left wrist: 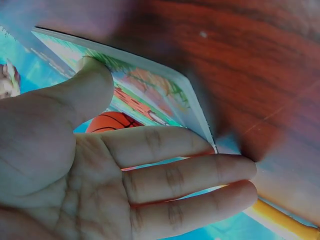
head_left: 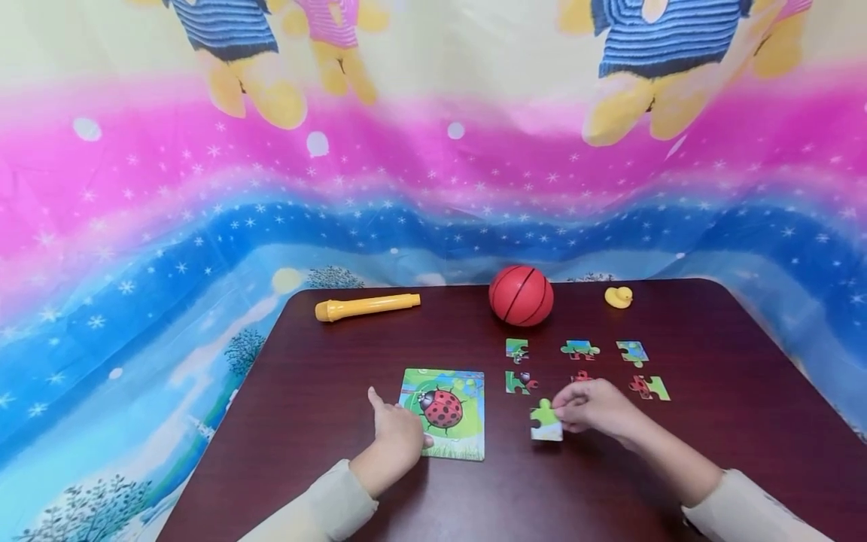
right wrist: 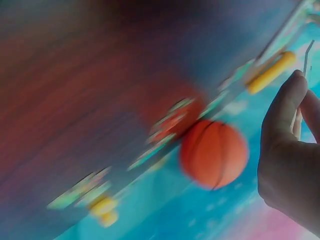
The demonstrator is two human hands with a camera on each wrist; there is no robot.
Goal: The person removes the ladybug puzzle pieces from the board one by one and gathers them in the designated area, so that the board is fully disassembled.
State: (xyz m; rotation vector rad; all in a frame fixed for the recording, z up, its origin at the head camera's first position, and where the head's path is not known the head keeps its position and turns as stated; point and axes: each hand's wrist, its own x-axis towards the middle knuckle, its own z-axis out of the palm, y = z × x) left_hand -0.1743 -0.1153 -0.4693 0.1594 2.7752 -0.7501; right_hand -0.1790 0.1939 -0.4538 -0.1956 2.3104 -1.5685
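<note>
A square puzzle board with a ladybug picture (head_left: 442, 412) lies on the dark wooden table (head_left: 325, 391). My left hand (head_left: 398, 430) rests at the board's lower left edge. In the left wrist view its fingers (left wrist: 190, 175) lie straight and the thumb presses on the board (left wrist: 150, 82). To the board's right, my right hand (head_left: 567, 412) pinches a green puzzle piece (head_left: 545, 420) just above the table. The right wrist view is blurred; it shows the thin piece edge-on (right wrist: 299, 117) between the thumb and fingers.
Several loose puzzle pieces (head_left: 579, 349) lie in rows behind the right hand, one partly hidden by it. A red ball (head_left: 521, 295), a small yellow duck (head_left: 619, 296) and a yellow tube (head_left: 366, 306) sit near the far edge. A colourful cloth hangs behind.
</note>
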